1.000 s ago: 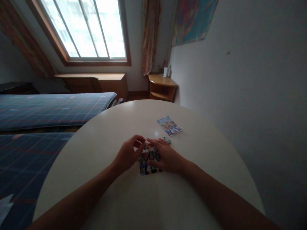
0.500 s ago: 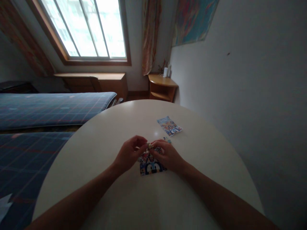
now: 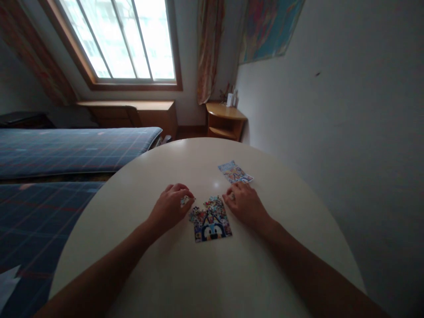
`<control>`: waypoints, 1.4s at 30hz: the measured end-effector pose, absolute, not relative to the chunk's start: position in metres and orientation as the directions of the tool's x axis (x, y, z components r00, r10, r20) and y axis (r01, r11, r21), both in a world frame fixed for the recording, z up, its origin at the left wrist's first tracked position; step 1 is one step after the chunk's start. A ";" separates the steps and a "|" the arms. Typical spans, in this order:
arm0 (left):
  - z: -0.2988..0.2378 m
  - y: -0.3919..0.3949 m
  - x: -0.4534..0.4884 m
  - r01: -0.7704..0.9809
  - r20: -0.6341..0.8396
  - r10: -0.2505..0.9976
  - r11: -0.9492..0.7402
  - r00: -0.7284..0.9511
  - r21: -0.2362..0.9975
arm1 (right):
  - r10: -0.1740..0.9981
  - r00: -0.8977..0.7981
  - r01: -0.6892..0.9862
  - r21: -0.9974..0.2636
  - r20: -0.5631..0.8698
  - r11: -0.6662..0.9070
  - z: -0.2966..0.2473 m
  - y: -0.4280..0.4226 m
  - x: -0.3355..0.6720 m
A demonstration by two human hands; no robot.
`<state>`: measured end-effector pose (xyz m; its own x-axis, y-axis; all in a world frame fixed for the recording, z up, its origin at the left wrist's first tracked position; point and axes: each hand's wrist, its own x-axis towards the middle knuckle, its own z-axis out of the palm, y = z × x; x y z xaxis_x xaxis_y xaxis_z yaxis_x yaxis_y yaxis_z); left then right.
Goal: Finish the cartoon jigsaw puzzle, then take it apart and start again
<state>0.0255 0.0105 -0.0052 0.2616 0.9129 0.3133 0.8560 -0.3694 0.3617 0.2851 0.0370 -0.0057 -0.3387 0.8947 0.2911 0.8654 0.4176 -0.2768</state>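
Note:
A partly joined jigsaw puzzle [image 3: 213,221] lies flat on the white round table, with a blue cartoon dog face along its near edge and a ragged far edge. Just left of it is my left hand [image 3: 171,204], fingers bent and closed around small puzzle pieces [image 3: 184,200] that show by the thumb. On the other side my right hand [image 3: 245,204] rests low over the table, its fingers curled on a pale puzzle piece [image 3: 232,195], mostly hidden. Beyond the right hand lies a printed picture sheet [image 3: 234,171] with similar artwork.
The round table [image 3: 165,274] fills the foreground. To the left are plaid mattresses [image 3: 76,150], with white paper [image 3: 8,282] on the nearer one. A wall [image 3: 314,132] runs along the right; a corner shelf [image 3: 227,112] stands behind the table.
My hands have moved apart, left hand leftward and right hand rightward, from where they met over the puzzle. More of the puzzle's far edge now shows.

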 end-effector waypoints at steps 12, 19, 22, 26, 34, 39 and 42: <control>-0.016 -0.002 0.028 0.812 0.176 0.912 -0.410 0.371 0.415 | 0.705 -0.695 0.623 -0.373 0.142 0.688 -0.011 0.009 0.270; -0.009 -0.002 0.035 0.774 0.242 0.888 -0.459 0.390 0.437 | 0.704 -0.696 0.626 -0.359 0.144 0.692 -0.009 0.012 0.270; -0.002 -0.001 0.038 0.781 0.213 0.899 -0.437 0.382 0.447 | 0.705 -0.694 0.627 -0.357 0.147 0.692 -0.008 0.011 0.270; 0.003 0.002 0.038 0.784 0.154 0.944 -0.328 0.291 0.527 | 0.709 -0.687 0.631 -0.353 0.162 0.691 -0.009 0.012 0.269; 0.005 0.006 0.034 0.773 0.132 0.964 -0.263 0.229 0.577 | 0.754 -0.610 0.653 -0.384 0.243 0.653 -0.011 0.017 0.267; 0.006 0.007 0.031 0.844 0.099 0.968 -0.251 0.232 0.474 | 0.772 -0.586 0.673 -0.383 0.246 0.633 -0.013 0.017 0.268; 0.006 0.008 0.032 0.843 0.134 0.956 -0.293 0.261 0.452 | 0.775 -0.583 0.674 -0.386 0.245 0.629 -0.014 0.017 0.268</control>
<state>0.0318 0.0078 0.0063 0.2605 0.9561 0.1341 0.8428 -0.2930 0.4515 0.2676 0.0170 -0.0143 -0.5828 0.7748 0.2449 0.6743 0.6294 -0.3864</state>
